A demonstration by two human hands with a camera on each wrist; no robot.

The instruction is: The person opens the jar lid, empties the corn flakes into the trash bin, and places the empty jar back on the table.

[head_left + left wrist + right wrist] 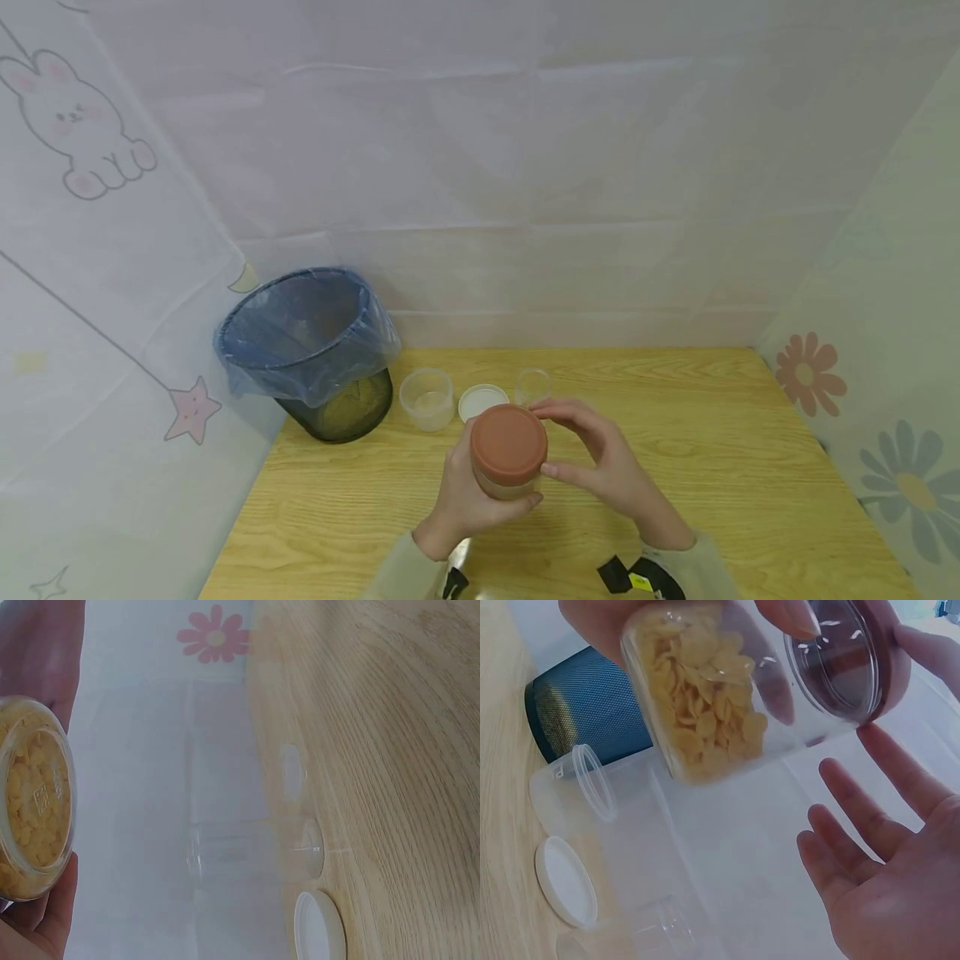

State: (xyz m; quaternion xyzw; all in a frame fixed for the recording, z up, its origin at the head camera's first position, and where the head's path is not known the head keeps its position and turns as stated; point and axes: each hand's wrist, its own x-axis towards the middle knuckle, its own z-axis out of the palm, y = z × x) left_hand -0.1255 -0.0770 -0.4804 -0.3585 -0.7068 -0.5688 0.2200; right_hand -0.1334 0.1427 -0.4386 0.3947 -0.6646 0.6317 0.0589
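My left hand grips a clear jar with a reddish-brown lid, holding it above the table. Yellow flakes fill the lower part of the tilted jar, and its base faces the left wrist camera. At the lid's right side, the thumb and forefinger of my right hand pinch the rim. The other fingers of that hand are spread away from the jar in the right wrist view. Behind the jar stand a clear tub, a white lid and a second clear container.
A black mesh bin with a blue plastic liner stands at the table's back left. The wood-grain table meets pale patterned cloth walls at the back and sides. Near the clear container lies a small pale disc.
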